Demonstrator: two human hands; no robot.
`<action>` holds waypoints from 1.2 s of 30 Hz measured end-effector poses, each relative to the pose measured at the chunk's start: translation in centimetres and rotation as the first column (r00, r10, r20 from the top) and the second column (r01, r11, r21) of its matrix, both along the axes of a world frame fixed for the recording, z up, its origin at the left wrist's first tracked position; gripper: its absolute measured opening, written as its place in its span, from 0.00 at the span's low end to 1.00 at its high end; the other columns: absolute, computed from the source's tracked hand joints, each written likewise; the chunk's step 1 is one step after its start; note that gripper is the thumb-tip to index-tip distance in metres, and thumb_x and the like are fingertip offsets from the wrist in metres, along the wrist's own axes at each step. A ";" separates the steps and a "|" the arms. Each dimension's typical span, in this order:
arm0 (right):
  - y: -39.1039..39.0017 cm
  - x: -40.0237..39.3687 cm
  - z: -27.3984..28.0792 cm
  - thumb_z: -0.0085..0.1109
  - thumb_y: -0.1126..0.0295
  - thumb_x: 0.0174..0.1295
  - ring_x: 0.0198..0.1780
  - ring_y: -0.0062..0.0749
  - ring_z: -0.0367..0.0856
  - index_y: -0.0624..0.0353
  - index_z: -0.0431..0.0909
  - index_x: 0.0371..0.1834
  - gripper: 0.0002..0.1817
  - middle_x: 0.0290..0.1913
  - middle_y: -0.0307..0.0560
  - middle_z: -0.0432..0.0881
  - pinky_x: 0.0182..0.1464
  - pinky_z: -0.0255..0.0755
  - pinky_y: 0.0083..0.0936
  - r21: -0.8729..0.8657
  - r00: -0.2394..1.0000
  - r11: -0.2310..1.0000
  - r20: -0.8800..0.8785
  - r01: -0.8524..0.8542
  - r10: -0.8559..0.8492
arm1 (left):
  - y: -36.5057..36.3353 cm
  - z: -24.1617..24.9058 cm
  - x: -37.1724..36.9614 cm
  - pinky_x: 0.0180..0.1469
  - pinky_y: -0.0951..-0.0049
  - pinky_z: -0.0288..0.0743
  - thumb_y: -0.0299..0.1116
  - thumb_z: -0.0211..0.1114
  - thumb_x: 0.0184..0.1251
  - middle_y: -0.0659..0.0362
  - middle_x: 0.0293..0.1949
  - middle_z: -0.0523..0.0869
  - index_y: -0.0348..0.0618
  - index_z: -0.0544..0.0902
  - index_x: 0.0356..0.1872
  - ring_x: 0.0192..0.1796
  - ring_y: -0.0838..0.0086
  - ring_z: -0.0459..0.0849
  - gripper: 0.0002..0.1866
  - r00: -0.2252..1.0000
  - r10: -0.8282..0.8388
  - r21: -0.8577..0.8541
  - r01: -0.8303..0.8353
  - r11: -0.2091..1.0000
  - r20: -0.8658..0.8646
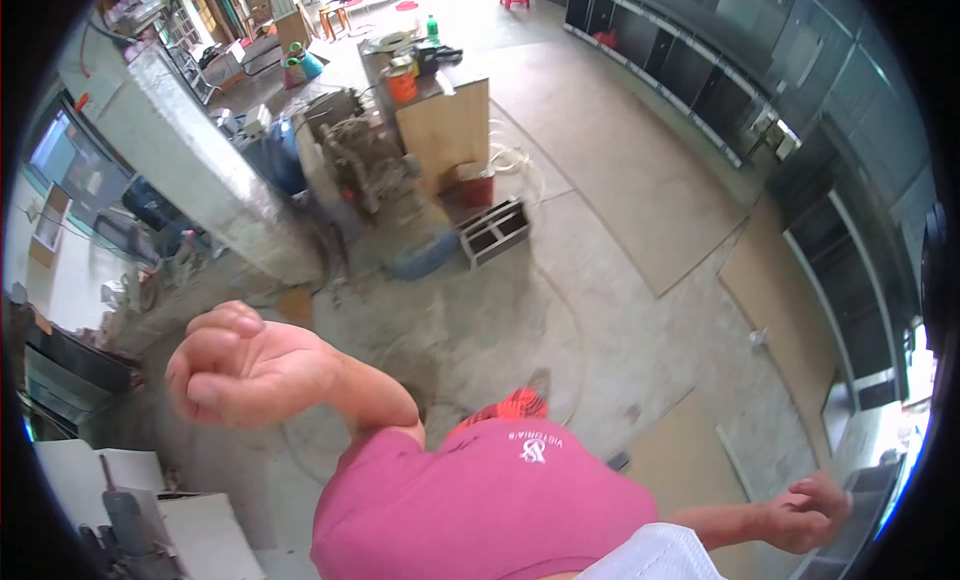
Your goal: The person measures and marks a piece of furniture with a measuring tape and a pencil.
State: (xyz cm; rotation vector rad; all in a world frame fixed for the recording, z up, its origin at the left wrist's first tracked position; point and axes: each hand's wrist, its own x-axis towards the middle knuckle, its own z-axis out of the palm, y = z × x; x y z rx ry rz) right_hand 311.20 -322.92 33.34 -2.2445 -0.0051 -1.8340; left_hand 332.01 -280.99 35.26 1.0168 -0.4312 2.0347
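My left hand [250, 368] is raised at the left of the view, palm side showing and fingers curled in, with nothing visible in it. It is held in the air above the concrete floor [400, 320], touching nothing. At the lower right, my right hand [805, 512] is held out from the body, its fingers curled and slightly blurred, with no object visible in it. Between the two arms is my pink shirt [480, 490] with a white print.
A cabinet [445, 130] with items on top stands ahead, beside dusty machinery [365, 160]. Near its foot are a grey divided box [496, 234] and a red bucket [473, 185]. A concrete pillar [200, 140] is left; dark cabinets [660, 60] line the right.
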 end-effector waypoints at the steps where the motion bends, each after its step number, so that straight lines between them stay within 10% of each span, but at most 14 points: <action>1: -0.9 3.5 0.6 0.30 0.55 0.69 0.20 0.25 0.66 0.63 0.70 0.17 0.28 0.18 0.41 0.70 0.34 0.66 0.24 -0.091 0.988 0.986 -0.055 0.136 -0.142 | -2.9 -0.4 2.9 0.22 0.76 0.57 0.35 0.48 0.68 0.61 0.22 0.67 0.38 0.67 0.44 0.22 0.77 0.64 0.11 0.988 -0.081 -0.118 0.065 0.991 -0.133; 3: -3.8 9.3 0.8 0.33 0.56 0.68 0.20 0.25 0.66 0.64 0.72 0.21 0.26 0.19 0.40 0.71 0.34 0.66 0.24 -0.060 0.961 0.968 -0.118 0.245 -0.251 | -8.7 -0.6 6.9 0.20 0.78 0.58 0.34 0.47 0.67 0.60 0.19 0.67 0.35 0.68 0.39 0.20 0.77 0.65 0.10 0.924 -0.264 -0.262 0.192 0.946 -0.275; 6: -9.7 12.9 -0.9 0.40 0.55 0.66 0.28 0.30 0.72 0.60 0.71 0.16 0.25 0.19 0.40 0.72 0.45 0.67 0.29 0.056 0.929 0.942 -0.200 0.330 -0.313 | -14.5 -0.1 12.3 0.17 0.81 0.59 0.31 0.45 0.67 0.60 0.17 0.67 0.34 0.67 0.37 0.17 0.76 0.65 0.09 0.938 -0.141 0.020 0.155 0.988 -0.317; 8: -12.3 14.5 -2.0 0.41 0.55 0.67 0.23 0.22 0.66 0.67 0.73 0.46 0.23 0.22 0.39 0.71 0.32 0.64 0.19 0.334 0.915 0.852 -0.163 0.403 -0.369 | -16.1 0.9 15.1 0.17 0.81 0.59 0.31 0.45 0.67 0.60 0.17 0.67 0.34 0.67 0.37 0.17 0.77 0.65 0.09 0.945 -0.117 0.125 0.162 0.979 -0.306; 16: -22.2 25.6 -5.5 0.42 0.58 0.67 0.23 0.21 0.64 0.62 0.74 0.46 0.19 0.27 0.38 0.72 0.29 0.63 0.18 0.519 0.939 0.783 -0.207 0.344 -0.275 | -22.1 0.7 24.6 0.17 0.81 0.58 0.31 0.44 0.66 0.63 0.16 0.64 0.36 0.67 0.35 0.17 0.78 0.64 0.08 0.939 -0.011 -0.014 0.007 1.000 -0.344; 26: -41.4 54.7 -4.1 0.42 0.48 0.64 0.31 0.22 0.74 0.57 0.75 0.47 0.24 0.29 0.39 0.78 0.36 0.72 0.18 0.306 0.902 0.868 -0.312 0.391 -0.297 | -37.2 -1.0 40.0 0.16 0.80 0.58 0.30 0.43 0.66 0.62 0.17 0.65 0.36 0.67 0.31 0.17 0.78 0.64 0.09 0.883 0.186 -0.044 -0.226 0.973 -0.432; 32: -44.1 72.6 -1.3 0.41 0.47 0.63 0.37 0.31 0.78 0.57 0.65 0.59 0.29 0.44 0.50 0.79 0.38 0.74 0.21 0.199 0.968 0.957 -0.089 -0.213 0.234 | -45.2 -0.7 46.8 0.17 0.81 0.57 0.35 0.44 0.68 0.63 0.16 0.63 0.38 0.68 0.28 0.16 0.77 0.63 0.12 0.815 0.405 0.156 -0.375 0.914 -0.414; 36: -47.5 78.1 -2.7 0.40 0.49 0.65 0.31 0.29 0.78 0.60 0.76 0.44 0.24 0.35 0.47 0.81 0.35 0.74 0.25 0.112 0.846 0.887 -0.269 -0.447 0.460 | -47.3 -0.6 50.0 0.18 0.80 0.58 0.35 0.44 0.67 0.63 0.16 0.64 0.38 0.67 0.28 0.17 0.78 0.63 0.11 0.736 0.458 0.094 -0.479 0.873 -0.498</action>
